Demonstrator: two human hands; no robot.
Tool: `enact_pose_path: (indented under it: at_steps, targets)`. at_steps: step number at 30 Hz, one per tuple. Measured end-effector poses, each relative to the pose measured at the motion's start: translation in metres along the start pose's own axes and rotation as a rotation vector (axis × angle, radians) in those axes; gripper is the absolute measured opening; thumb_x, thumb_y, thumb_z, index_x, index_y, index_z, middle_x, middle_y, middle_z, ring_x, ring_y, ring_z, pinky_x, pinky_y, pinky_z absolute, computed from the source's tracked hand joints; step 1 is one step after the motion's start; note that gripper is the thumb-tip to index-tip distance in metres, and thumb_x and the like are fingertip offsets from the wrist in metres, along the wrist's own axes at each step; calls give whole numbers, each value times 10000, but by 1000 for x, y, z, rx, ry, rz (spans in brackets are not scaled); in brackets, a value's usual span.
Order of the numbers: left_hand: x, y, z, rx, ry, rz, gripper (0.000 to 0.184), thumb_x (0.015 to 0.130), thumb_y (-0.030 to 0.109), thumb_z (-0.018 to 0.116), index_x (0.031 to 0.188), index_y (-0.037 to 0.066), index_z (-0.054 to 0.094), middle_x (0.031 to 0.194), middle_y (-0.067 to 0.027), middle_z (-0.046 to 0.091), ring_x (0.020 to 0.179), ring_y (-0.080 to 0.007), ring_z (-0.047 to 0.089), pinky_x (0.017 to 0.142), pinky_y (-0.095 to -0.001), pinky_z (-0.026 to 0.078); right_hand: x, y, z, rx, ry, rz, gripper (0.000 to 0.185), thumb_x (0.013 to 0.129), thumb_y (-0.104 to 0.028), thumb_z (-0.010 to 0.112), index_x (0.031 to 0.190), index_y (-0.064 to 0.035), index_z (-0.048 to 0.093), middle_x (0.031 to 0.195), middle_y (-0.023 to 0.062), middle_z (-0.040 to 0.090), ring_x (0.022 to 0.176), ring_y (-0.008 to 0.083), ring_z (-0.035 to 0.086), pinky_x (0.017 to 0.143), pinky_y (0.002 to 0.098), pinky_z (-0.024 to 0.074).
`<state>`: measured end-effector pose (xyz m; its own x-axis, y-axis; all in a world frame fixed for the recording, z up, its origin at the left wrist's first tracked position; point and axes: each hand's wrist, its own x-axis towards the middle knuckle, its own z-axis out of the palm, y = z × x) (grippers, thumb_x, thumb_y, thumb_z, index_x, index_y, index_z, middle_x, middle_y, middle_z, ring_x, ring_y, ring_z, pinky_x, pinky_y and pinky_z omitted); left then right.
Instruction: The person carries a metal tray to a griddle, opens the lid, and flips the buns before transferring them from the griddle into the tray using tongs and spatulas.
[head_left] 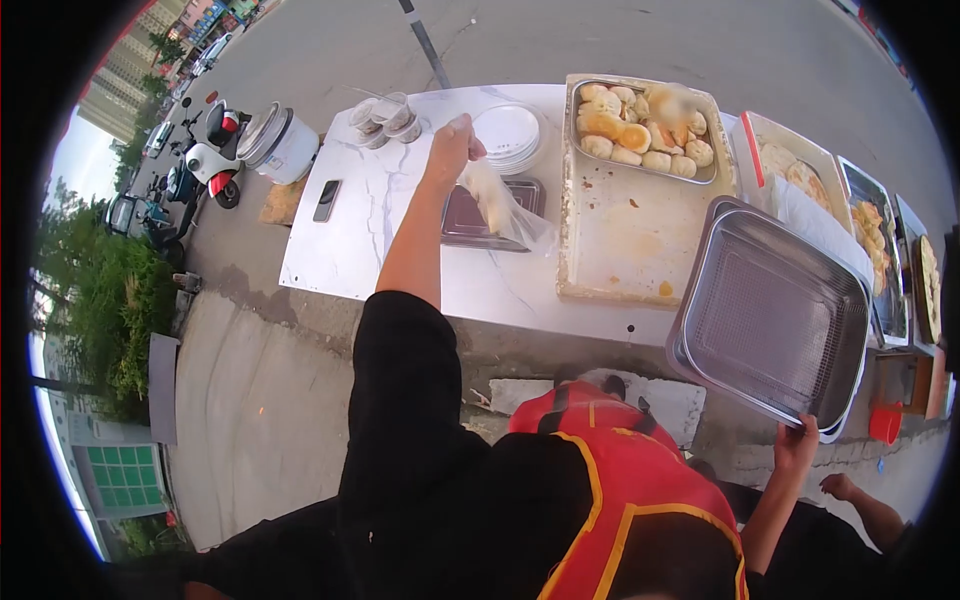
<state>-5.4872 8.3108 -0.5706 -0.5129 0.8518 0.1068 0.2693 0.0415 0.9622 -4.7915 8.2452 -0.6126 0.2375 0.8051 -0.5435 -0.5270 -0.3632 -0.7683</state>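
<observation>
My left hand [455,150] reaches over the white marbled table with its fingers closed on the top of a clear plastic bag [520,222]. Something pale and long shows through the bag; its kind I cannot make out. Beneath the bag lies a dark rectangular tray [470,225], and a stack of white plates [508,135] stands just beyond. Low on the right, my right hand [797,445] grips the near rim of a deep metal tray [770,310], which is tilted and has a perforated-looking bottom. The tray appears stacked with another.
Buns [640,130] fill a metal pan on a large pale board [620,240]. Boxes of flatbreads [795,170] stand farther right. A phone [326,200], small lidded cups [385,120] and a white bucket [280,140] are leftward. Another person's hand [840,487] is at lower right.
</observation>
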Motion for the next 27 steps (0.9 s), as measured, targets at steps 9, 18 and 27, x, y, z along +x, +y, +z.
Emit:
enact_pose_path:
  at_steps: [9,18,27]
  targets:
    - [-44,-101,-32,399,210,-233,352,909,304,395,865,4,573,746,-108,624,742,-207,564,738,-335,421,7,8,12,-9,-47,18,364,694,-47,564,1054,-24,518,991,52,567,923,177,544,806,324,464]
    - [-87,-187,-14,794,56,-142,350,788,68,478,1135,20,493,1191,-189,495,1130,-370,433,951,-431,345,-19,10,92,-66,-186,76,204,715,-15,559,917,-40,561,898,30,602,814,165,587,731,283,491]
    - [-253,-60,51,-162,160,-347,585,886,366,497,1304,-16,351,1321,-147,394,1204,-223,380,990,-325,298,23,26,144,-260,-488,291,295,701,-17,522,995,1,533,1033,107,548,979,253,530,854,422,449]
